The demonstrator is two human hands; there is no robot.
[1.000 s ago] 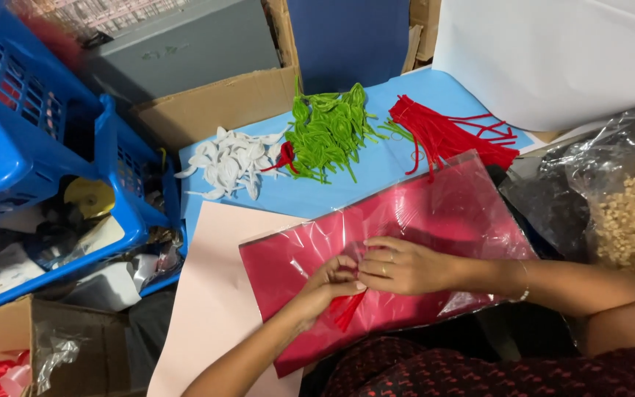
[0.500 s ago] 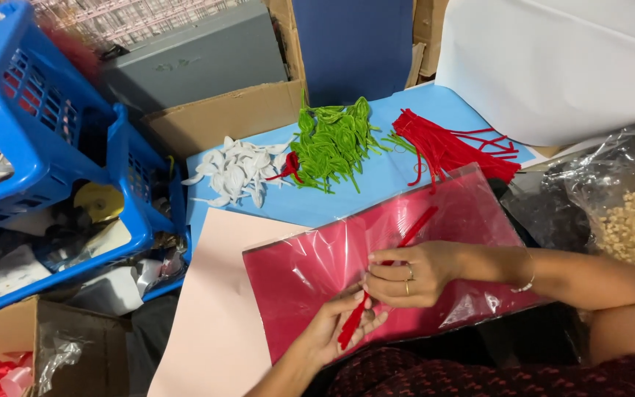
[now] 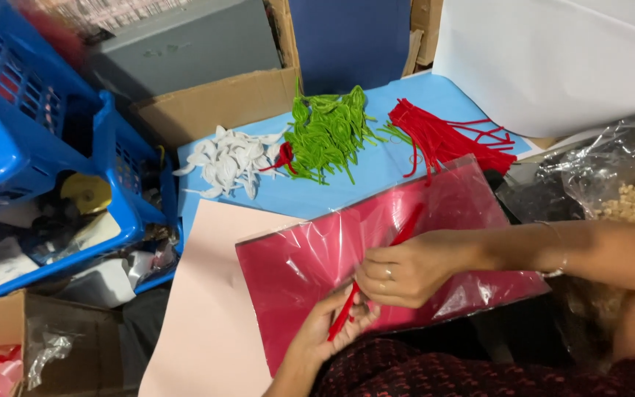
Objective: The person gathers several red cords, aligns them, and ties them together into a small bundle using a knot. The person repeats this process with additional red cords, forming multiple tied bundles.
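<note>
I log both hands pinching: left hand (image 3: pixel 332 323) and right hand (image 3: pixel 398 272) grip the red strip (image 3: pixel 347 312) over the red sheet (image 3: pixel 376 242); next needs steady pull.

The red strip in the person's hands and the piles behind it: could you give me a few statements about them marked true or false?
1. Both hands, left hand and right hand, grip the red strip. True.
2. The strip lies over a green sheet. False: the sheet is red, in clear plastic.
3. The green pile sits between the white pieces and the red strands. True.
4. The basket at the side is yellow. False: it is blue.
</note>
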